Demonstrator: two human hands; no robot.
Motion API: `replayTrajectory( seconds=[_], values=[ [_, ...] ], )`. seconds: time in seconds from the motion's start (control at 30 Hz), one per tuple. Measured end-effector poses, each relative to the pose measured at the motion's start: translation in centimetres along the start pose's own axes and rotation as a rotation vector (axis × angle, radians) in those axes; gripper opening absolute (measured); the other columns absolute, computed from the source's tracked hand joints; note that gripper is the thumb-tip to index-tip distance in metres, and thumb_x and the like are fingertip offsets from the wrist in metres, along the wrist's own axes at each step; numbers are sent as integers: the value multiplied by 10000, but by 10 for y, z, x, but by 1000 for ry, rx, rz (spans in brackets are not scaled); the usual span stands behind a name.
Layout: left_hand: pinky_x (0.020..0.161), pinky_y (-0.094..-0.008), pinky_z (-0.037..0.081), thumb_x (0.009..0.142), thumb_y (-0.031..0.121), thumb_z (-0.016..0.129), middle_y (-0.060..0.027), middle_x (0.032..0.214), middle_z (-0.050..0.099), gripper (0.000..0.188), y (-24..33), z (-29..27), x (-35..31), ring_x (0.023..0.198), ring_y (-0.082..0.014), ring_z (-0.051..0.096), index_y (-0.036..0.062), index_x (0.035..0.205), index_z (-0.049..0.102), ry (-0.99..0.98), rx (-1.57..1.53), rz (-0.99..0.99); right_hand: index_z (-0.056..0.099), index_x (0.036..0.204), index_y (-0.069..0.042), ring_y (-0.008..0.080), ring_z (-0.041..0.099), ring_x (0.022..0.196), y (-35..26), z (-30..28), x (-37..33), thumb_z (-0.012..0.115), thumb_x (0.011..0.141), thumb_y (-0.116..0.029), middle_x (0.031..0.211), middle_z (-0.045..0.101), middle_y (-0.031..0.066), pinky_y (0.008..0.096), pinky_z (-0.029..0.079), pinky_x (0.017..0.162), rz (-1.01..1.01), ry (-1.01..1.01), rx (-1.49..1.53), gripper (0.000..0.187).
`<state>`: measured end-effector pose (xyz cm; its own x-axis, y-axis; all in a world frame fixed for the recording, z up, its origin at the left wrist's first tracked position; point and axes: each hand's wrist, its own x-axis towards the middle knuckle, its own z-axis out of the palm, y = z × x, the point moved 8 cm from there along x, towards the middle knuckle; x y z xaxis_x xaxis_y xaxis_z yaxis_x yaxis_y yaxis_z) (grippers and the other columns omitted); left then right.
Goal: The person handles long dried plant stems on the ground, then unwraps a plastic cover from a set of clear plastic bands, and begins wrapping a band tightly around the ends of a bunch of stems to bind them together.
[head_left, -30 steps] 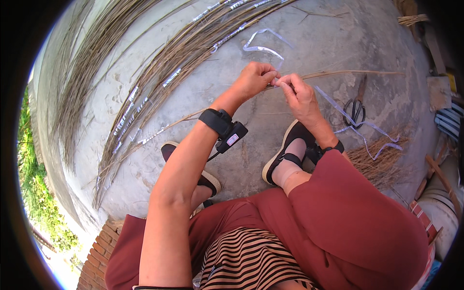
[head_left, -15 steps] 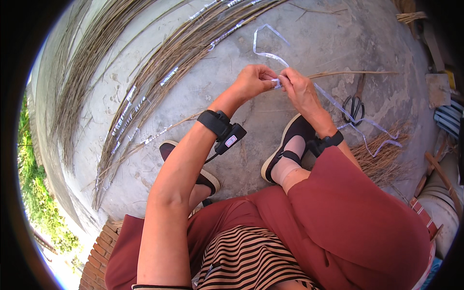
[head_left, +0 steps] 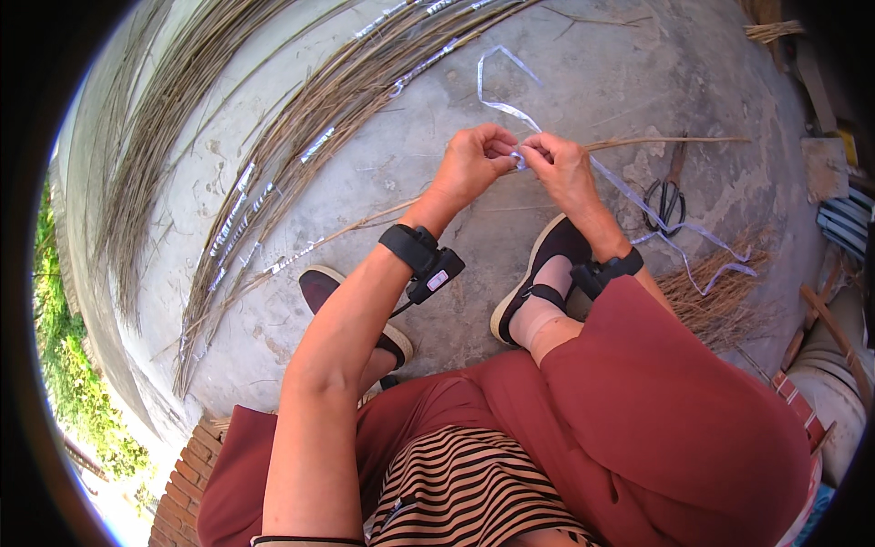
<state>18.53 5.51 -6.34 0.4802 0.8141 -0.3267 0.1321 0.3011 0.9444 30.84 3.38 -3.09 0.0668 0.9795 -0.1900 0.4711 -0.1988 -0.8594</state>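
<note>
White ribbon (head_left: 509, 110) at fingers (head_left: 544, 144), broad concrete (head_left: 401, 150) to edge of twig bundle (head_left: 342, 96)

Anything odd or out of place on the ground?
Mildly: the pale ribbon trails in loose bends past the scissors to the twig pile, so it might snag. Nothing looks spilled.

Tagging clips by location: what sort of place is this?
Probably an outdoor yard or open-sided work area: rough concrete floor, brickwork at lower left, sunlit green plants along the left edge.
</note>
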Motion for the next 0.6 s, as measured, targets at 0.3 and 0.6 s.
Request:
replayTrajectory(
  seconds=[0.3,0.6],
  values=[
    [670,-219,499,743,-14,636,-59,822,625,196,0,-3,0,749,-99,593,-24,926,567,37,43,-15,631,856,-18,307,587,699,-20,-1,-5,605,778,-157,762,592,165,364,455,607,-131,-113,-176,162],
    [654,-232,491,753,7,618,-48,773,619,115,16,-10,-3,712,-99,584,-26,857,582,112,189,66,645,864,25,109,555,643,13,4,-2,599,767,-117,729,632,69,248,435,579,221,-142,180,178]
  ],
)
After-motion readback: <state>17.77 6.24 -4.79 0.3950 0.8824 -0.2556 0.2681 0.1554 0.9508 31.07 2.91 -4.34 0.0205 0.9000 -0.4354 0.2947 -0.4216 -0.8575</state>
